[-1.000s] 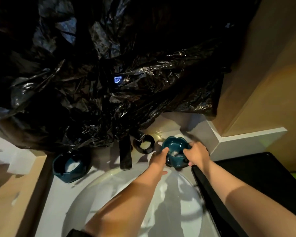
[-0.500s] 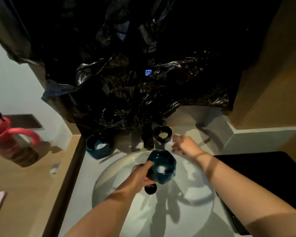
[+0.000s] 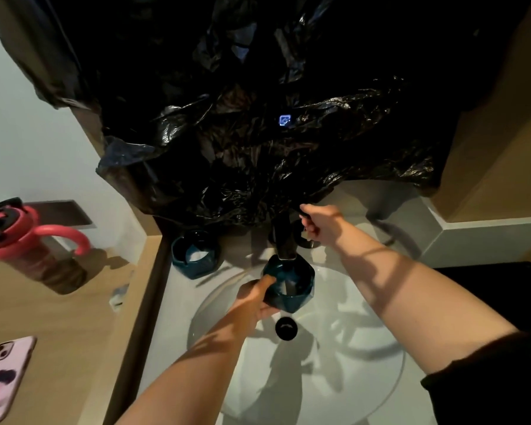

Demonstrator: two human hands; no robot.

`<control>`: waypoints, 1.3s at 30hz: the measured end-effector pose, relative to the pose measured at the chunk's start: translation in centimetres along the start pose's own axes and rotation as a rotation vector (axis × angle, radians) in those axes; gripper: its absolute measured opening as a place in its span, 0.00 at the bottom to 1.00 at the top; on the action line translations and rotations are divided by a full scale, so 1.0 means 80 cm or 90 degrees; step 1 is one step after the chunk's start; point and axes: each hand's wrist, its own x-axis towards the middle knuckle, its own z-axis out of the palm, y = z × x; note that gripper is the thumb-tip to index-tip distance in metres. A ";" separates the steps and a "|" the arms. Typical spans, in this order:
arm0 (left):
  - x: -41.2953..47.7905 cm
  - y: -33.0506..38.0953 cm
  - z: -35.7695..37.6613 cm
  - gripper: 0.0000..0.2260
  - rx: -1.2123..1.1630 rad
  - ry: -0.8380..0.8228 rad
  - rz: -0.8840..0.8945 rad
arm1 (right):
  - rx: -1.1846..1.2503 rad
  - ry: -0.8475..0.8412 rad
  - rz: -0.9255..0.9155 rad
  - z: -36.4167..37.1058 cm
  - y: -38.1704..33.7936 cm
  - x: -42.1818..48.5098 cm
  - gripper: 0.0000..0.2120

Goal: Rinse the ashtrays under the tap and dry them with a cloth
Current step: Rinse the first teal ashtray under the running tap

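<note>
My left hand (image 3: 255,297) grips a dark teal faceted ashtray (image 3: 292,286) by its left rim and holds it over the white basin (image 3: 350,348), right under the spout of the black tap (image 3: 284,237). My right hand (image 3: 319,223) is closed around the tap's black handle just right of the spout. A second teal ashtray (image 3: 195,254) with something white inside stands on the counter to the left of the tap. I cannot tell whether water is running.
Crumpled black plastic sheeting (image 3: 258,133) hangs over the wall behind the tap. The black drain (image 3: 285,328) sits in the basin's middle. On the wooden counter at left stand a pink-lidded bottle (image 3: 28,243) and a pink phone (image 3: 3,378). A black surface (image 3: 503,286) lies right of the basin.
My left hand carried the ashtray from the counter beside the tap to under the spout. My right hand let go of it and took the tap handle. The view shifted left.
</note>
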 end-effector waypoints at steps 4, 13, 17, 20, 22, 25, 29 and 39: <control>0.003 0.006 0.004 0.11 0.008 0.015 -0.022 | 0.009 0.022 0.014 0.004 -0.005 -0.002 0.15; 0.009 0.010 0.013 0.08 0.033 0.047 -0.060 | -0.038 0.027 0.001 0.009 -0.021 -0.001 0.15; 0.011 0.007 0.013 0.04 0.030 0.035 -0.056 | -0.053 0.013 -0.029 0.009 -0.019 -0.008 0.15; 0.014 0.003 0.013 0.08 0.002 0.030 -0.047 | -0.015 -0.021 -0.049 -0.001 -0.008 -0.018 0.15; 0.014 0.000 0.010 0.06 -0.026 0.019 -0.034 | -0.021 -0.037 -0.052 -0.015 0.010 -0.021 0.17; 0.019 -0.003 0.006 0.08 -0.045 -0.006 -0.008 | -0.030 -0.004 -0.053 -0.041 0.054 -0.024 0.18; 0.029 -0.015 0.006 0.11 -0.056 -0.013 -0.005 | -0.039 0.037 -0.074 -0.063 0.120 -0.025 0.15; 0.060 -0.041 -0.003 0.13 0.120 0.109 -0.017 | 0.021 -0.110 0.112 -0.042 0.203 -0.017 0.17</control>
